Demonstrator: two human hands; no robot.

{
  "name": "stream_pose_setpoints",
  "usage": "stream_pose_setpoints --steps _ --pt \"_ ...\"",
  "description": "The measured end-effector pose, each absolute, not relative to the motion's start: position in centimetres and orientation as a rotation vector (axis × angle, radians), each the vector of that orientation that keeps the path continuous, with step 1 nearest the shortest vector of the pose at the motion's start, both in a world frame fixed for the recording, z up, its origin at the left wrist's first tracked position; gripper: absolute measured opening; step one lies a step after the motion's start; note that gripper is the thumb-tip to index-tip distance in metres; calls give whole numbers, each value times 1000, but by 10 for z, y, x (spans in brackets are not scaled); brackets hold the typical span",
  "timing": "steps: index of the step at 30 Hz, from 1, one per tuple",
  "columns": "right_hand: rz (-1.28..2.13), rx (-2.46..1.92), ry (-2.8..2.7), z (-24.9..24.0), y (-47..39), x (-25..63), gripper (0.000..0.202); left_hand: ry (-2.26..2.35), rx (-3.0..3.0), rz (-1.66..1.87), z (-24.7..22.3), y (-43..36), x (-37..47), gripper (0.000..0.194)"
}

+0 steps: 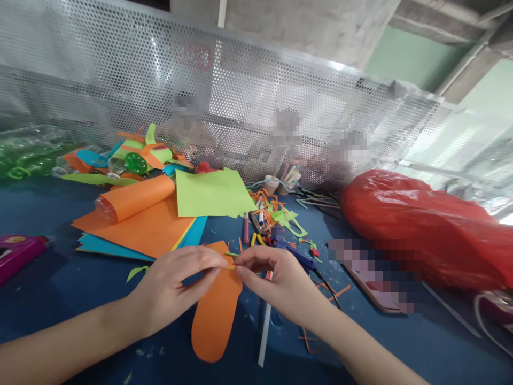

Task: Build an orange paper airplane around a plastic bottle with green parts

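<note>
My left hand [172, 286] and my right hand [280, 275] face each other near the middle of the view. Each is closed in a pinch, and a small thin orange strip [230, 267] runs between their fingertips. Below it lies an orange paper piece [214, 323] with a rounded near end, flat on the blue table [160, 353]. A white strip [265, 334] lies just right of that piece. The blue glue gun [298, 255] with a black cord rests beyond my right hand.
Coloured sheets [140, 230] with an orange-wrapped bottle [138, 198] are at the left, a green sheet [214, 192] behind. Plastic bottles [32, 152] stand far left. Markers [246, 228] and scraps lie mid-table. A phone [372, 275] and red bag [420, 224] are right. Perforated metal [248, 85] stands behind.
</note>
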State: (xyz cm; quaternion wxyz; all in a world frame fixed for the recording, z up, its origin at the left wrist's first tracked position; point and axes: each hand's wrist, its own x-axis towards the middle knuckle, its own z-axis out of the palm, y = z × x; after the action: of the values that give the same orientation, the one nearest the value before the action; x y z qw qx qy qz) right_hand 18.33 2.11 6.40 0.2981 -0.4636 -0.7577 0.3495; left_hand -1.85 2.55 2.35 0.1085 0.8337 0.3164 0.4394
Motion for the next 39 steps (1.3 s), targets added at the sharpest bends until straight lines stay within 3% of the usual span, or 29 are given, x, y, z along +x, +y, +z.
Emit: stream_pose_setpoints --steps 13,22,30,39 --pt "552 -1165 -2112 53 19 177 16 1099 2006 1115 23 26 -10 10" --pt "590 -1195 -2130 51 20 175 8 1061 1913 1044 23 25 -9 8" --pt "650 -1212 -2077 50 27 180 21 929 1634 1064 17 33 -12 9" --pt "859 -1182 -2039 52 34 186 22 943 1509 1071 18 38 -13 13"
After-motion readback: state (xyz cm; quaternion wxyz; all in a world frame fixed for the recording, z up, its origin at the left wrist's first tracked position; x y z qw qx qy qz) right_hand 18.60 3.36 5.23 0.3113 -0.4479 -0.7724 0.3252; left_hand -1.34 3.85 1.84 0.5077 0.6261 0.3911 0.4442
